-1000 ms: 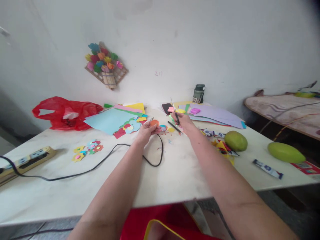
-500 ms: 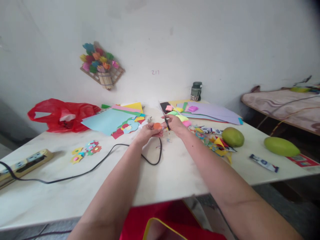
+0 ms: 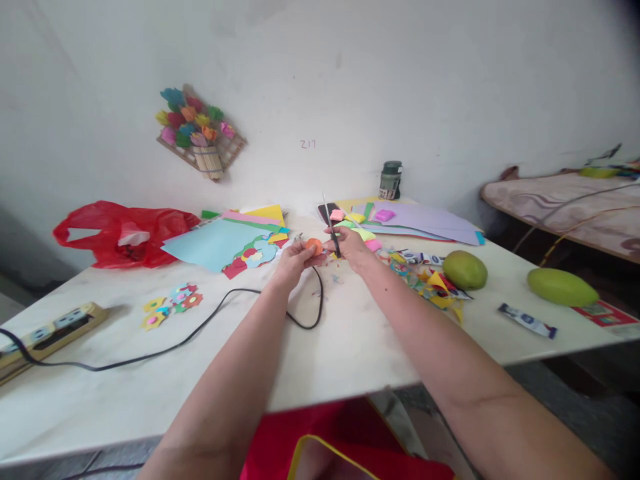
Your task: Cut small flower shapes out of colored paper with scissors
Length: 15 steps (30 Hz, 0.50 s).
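Between the fingers of my left hand is a small round piece of orange paper. My right hand is closed around a pair of scissors, their blades pointing up and away from me. The tips of both hands are close together over the white table. Just beyond my right hand lie soft pastel blocks, pink, yellow, green and purple. Tiny paper bits dot the tabletop below my fingers.
Left are cut paper flowers, a red plastic bag, a power strip with a black cord, and coloured sheets. Right are paper scraps, two green fruits, a tube and more sheets.
The orange paper has turned to show more of its round face. The scissors have swung more upright in my right hand. Both hands stay close together.
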{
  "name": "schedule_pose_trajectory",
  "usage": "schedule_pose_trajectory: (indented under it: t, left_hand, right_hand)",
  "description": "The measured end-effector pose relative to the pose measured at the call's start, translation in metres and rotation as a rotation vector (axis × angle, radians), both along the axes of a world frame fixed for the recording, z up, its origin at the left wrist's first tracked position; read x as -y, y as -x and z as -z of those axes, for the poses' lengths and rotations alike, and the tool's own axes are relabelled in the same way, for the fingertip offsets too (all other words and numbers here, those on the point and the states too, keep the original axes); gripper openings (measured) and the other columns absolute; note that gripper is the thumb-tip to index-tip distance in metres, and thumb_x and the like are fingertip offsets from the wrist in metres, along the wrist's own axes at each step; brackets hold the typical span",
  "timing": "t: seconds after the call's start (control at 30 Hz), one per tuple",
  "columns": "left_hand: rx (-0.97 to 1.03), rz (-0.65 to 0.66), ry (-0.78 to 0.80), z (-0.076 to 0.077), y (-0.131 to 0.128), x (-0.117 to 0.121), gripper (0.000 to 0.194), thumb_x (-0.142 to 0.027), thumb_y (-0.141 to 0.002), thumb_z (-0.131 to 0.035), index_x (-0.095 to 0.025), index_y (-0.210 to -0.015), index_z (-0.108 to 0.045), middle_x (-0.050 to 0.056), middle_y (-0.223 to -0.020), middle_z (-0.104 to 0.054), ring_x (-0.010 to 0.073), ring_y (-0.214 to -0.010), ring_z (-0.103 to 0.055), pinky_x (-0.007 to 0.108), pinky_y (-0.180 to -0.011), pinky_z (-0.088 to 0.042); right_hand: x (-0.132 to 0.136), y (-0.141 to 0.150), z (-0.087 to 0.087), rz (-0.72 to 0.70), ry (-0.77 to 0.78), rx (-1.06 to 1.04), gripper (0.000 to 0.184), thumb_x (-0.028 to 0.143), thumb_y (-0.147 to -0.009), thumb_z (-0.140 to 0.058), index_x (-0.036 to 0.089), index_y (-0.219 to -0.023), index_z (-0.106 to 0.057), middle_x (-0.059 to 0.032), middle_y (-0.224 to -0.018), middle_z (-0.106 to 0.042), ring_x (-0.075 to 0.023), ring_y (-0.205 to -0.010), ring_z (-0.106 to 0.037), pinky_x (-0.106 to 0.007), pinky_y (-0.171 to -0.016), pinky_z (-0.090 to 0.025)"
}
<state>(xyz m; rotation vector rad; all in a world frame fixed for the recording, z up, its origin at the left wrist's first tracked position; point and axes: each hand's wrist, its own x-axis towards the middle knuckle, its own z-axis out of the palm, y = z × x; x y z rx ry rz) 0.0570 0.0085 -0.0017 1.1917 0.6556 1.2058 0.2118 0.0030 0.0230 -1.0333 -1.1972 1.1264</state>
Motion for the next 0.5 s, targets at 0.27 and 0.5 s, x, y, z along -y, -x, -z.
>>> schedule_pose_trajectory:
  t: [0.27, 0.5]
  left_hand:
    - [-0.047, -0.035, 0.019, -0.001, 0.004, 0.001, 0.031, -0.03, -0.069, -0.074, -0.015, -0.082, -0.05, 0.003, -0.066, -0.066, 0.0164, -0.061, -0.068, 0.026, -0.058, -0.055]
    - [-0.05, -0.035, 0.017, 0.0, 0.005, -0.002, 0.022, -0.024, -0.074, -0.071, -0.012, -0.084, -0.055, 0.006, -0.068, -0.068, 0.0146, -0.061, -0.068, 0.023, -0.059, -0.053]
  right_hand:
    - [-0.004, -0.012, 0.004, -0.029, 0.001, -0.035, 0.033, 0.026, -0.067, -0.073, 0.015, -0.093, -0.056, 0.0022, -0.052, -0.059, -0.0092, -0.04, -0.053, -0.016, -0.031, -0.021]
    - [-0.003, -0.02, 0.008, -0.188, 0.028, 0.126, 0.026, 0.038, -0.075, -0.069, 0.015, -0.081, -0.058, 0.0009, -0.054, -0.059, -0.0068, -0.039, -0.05, -0.017, -0.03, -0.024]
